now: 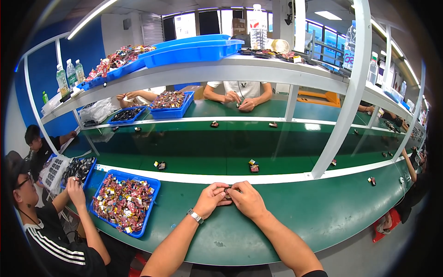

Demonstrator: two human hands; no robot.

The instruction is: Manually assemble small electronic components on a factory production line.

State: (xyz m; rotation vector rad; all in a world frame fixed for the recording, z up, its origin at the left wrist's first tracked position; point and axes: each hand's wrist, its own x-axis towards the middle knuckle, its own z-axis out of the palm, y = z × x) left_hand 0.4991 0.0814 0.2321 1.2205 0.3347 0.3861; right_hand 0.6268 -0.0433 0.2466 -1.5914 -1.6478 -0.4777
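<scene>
My left hand (208, 201), with a metal-banded watch (194, 215) on its wrist, is closed on a small dark part (227, 194) just above the green bench. From the other side, my right hand (248, 199) pinches the same part with its fingertips. A reddish patch shows between the fingers, but most of the part is covered. To the left of my hands, a blue tray (134, 175) is heaped with small red circuit boards (121, 201) that carry white and yellow pieces.
Beyond a white rail (207, 178), a dark green belt (203, 152) carries scattered small assemblies (254, 169). A white post (339, 101) and an overhead shelf (258, 68) with blue trays and bottles frame the bench. A co-worker (55, 231) sits at left; others work opposite and at right.
</scene>
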